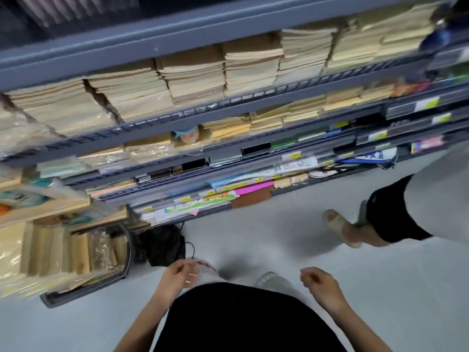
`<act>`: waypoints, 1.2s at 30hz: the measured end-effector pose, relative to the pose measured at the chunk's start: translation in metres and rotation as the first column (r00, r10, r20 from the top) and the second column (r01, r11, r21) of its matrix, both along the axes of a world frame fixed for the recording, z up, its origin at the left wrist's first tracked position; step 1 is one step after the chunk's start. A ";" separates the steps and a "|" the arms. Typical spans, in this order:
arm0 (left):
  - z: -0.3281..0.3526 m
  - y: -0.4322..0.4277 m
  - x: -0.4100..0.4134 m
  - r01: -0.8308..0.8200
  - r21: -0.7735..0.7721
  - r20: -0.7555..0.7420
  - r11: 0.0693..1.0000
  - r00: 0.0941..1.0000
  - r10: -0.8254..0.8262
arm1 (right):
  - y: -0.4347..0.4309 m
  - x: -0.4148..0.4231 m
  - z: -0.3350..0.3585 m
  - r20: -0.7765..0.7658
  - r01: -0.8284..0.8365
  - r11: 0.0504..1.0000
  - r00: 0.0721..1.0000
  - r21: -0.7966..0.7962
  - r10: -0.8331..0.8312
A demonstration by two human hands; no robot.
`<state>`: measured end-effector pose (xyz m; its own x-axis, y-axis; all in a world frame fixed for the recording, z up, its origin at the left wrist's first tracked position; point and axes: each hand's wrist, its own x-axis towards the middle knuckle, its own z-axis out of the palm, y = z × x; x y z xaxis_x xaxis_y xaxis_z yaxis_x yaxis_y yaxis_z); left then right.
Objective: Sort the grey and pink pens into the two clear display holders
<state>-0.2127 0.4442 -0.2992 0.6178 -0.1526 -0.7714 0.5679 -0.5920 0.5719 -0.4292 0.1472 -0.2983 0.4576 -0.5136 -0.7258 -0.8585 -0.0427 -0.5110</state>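
Both hands empty: the left hand (177,274) hangs low with its fingers loosely curled round nothing, and the right hand (317,279) matches it on the other side, also loosely curled and also bare. No pen is in either one.

And the pens? Not in view. No grey ones, no pink ones, and neither of the clear holders either. The view is blurred and tipped down over the grey shelves (177,44), which are packed with paper stacks (193,77), with coloured packets on the lower tiers. A black bag (162,245) sits on the pale floor (279,240) at the foot of the unit, and another person's sandalled foot (342,228) stands off to the right.

So this reads as a search, with the sorting not yet begun. To do it well, steady the head first, since the blur hides small items. Then scan the lower tiers, where the small stationery seems to sit, before reaching. Find both holders ahead of any pen, so each colour has a place to go. Keep a hand free for each colour, and mind that foot nearby when stepping right.
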 end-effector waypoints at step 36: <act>0.307 -0.518 0.279 0.491 0.431 0.772 0.757 0.234 -0.591 | -0.358 0.302 0.260 0.476 0.165 0.510 0.670 -0.844 0.570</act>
<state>0.0660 -0.0734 0.0080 0.7172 -0.6950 0.0510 -0.6376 -0.6249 0.4505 -0.1275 -0.2107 -0.0387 0.7470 -0.4686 0.4716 -0.2122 -0.8403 -0.4988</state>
